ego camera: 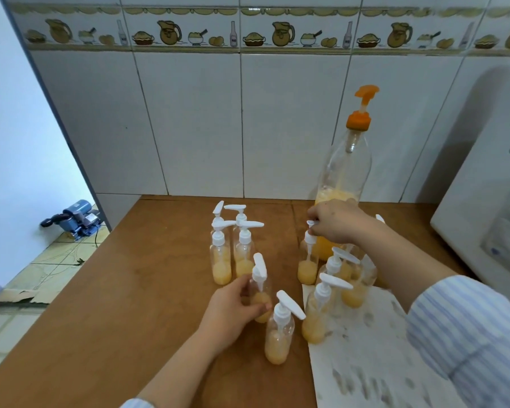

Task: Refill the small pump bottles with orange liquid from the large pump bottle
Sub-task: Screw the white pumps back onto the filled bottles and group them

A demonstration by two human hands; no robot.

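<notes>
Right hand (336, 222): pinches white pump head of a small clear bottle (306, 269).
Left hand (233, 307): grips another small clear bottle (261, 295) on the brown counter (115, 290).
Large clear orange-capped bottle (346, 172): behind, against tiles.
Tip: seat pump straight, steady base.

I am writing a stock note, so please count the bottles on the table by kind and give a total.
large pump bottle, orange pump: 1
small pump bottles, white pumps: 9 clearly seen; others may be hidden
Total: 10 clearly seen
</notes>
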